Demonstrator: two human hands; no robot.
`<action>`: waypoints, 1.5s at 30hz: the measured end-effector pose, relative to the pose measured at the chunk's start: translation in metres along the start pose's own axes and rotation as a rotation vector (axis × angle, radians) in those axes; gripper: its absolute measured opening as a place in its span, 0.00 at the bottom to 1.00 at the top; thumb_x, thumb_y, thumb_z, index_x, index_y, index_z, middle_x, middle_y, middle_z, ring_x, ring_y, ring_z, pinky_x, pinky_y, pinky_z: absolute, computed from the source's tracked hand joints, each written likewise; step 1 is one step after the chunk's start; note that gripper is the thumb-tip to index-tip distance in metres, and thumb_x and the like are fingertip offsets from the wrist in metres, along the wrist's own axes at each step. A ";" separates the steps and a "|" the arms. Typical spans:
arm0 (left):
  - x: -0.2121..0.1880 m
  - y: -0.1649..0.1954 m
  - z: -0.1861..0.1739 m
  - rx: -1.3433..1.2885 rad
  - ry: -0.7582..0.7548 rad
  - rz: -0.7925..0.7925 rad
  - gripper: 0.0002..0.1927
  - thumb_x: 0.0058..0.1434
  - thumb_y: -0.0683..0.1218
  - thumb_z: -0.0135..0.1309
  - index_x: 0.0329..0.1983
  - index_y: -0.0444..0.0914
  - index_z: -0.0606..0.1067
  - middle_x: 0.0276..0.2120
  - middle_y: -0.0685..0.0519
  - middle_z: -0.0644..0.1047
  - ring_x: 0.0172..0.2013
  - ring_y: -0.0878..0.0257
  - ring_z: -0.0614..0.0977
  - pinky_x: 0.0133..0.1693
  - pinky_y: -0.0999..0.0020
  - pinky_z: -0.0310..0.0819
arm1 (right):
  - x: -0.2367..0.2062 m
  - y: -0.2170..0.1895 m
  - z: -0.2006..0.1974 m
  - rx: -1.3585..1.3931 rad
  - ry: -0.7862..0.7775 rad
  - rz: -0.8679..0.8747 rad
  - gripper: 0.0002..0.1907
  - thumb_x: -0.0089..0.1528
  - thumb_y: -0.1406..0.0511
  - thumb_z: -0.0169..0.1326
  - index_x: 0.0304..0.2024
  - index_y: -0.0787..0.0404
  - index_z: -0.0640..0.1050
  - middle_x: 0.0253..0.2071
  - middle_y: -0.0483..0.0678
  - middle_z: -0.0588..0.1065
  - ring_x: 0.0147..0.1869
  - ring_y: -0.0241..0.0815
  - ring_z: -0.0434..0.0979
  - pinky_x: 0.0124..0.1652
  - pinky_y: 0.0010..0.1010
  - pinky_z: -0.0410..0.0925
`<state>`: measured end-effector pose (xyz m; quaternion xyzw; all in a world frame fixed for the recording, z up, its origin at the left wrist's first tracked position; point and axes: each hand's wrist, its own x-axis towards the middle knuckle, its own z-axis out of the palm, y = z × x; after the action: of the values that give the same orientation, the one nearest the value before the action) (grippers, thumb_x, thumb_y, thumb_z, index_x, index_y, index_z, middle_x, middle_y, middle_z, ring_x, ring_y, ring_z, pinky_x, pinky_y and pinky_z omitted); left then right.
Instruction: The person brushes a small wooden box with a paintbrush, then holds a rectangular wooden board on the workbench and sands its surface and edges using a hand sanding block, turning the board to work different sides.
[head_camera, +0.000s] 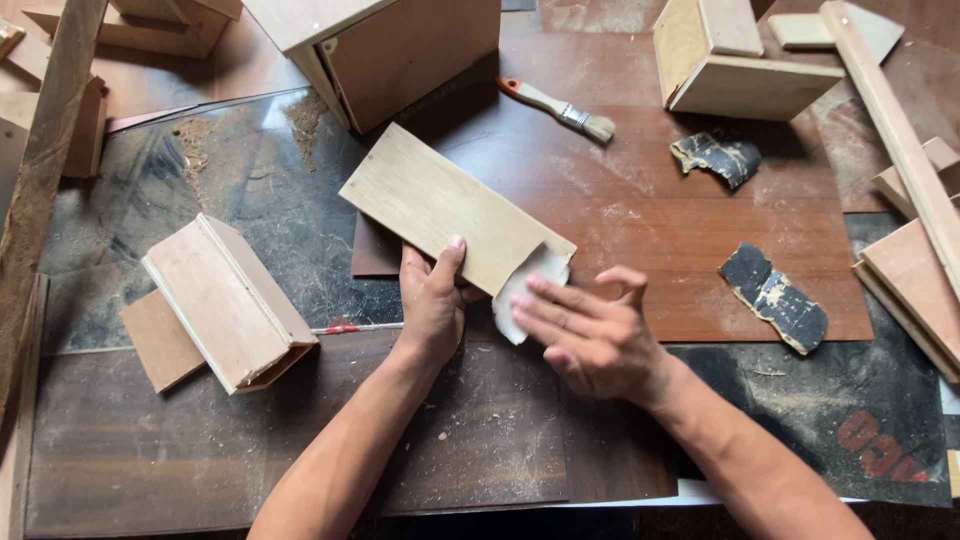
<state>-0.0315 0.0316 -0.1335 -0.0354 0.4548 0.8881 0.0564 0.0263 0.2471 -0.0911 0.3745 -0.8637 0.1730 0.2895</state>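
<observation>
While the left hand (432, 300) pins the near end of a pale wooden board (455, 208) flat on the bench, thumb on top and fingers curled under its edge, the right hand (590, 335) presses a whitish scrap of sandpaper (528, 290) against the board's lower right corner. Right fingers lie flat and extended over the paper, thumb raised: pressing, not clenched. Left is a firm grip on the board.

Board lies diagonally across the middle of the bench, partly over a dark brown panel (377, 250) and the reddish veneer sheet (690, 230). Step in hand looks like sanding the board's end or corner, mid-way, since dust is scattered all over. Next move, by my judgement, calls for steady left-hand pressure so the board doesn't pivot, and paper kept wrapped to the edge with even strokes.

Around it: paintbrush (560, 108) with orange handle tip behind the board, two worn dark sandpaper pieces (775, 297) to the right, a small wooden box (228, 302) lying to the left, another open box (735, 62) at upper right, a bigger box (400, 50) at top centre, long wooden strip (895, 130) at far right.
</observation>
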 end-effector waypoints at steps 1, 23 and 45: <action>0.001 0.000 0.001 0.000 -0.001 -0.001 0.26 0.67 0.45 0.49 0.65 0.34 0.55 0.52 0.42 0.73 0.45 0.58 0.83 0.37 0.60 0.87 | 0.002 -0.001 -0.001 0.042 0.006 -0.010 0.22 0.75 0.58 0.36 0.49 0.48 0.84 0.53 0.42 0.82 0.61 0.33 0.81 0.59 0.35 0.48; -0.003 0.005 0.004 0.004 0.021 -0.007 0.27 0.67 0.44 0.50 0.66 0.34 0.56 0.51 0.43 0.72 0.45 0.59 0.82 0.38 0.60 0.87 | 0.004 -0.018 -0.002 -0.032 0.050 0.086 0.22 0.74 0.58 0.39 0.43 0.56 0.85 0.46 0.47 0.83 0.57 0.37 0.80 0.54 0.37 0.59; -0.001 -0.002 0.001 -0.022 0.006 -0.046 0.24 0.67 0.45 0.50 0.61 0.35 0.57 0.50 0.42 0.74 0.44 0.59 0.84 0.37 0.61 0.88 | 0.020 -0.022 -0.001 -0.003 -0.221 0.122 0.40 0.73 0.42 0.25 0.64 0.63 0.75 0.67 0.54 0.73 0.75 0.47 0.66 0.76 0.44 0.42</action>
<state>-0.0304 0.0337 -0.1340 -0.0494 0.4441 0.8915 0.0750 0.0318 0.2221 -0.0762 0.3376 -0.9118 0.1469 0.1817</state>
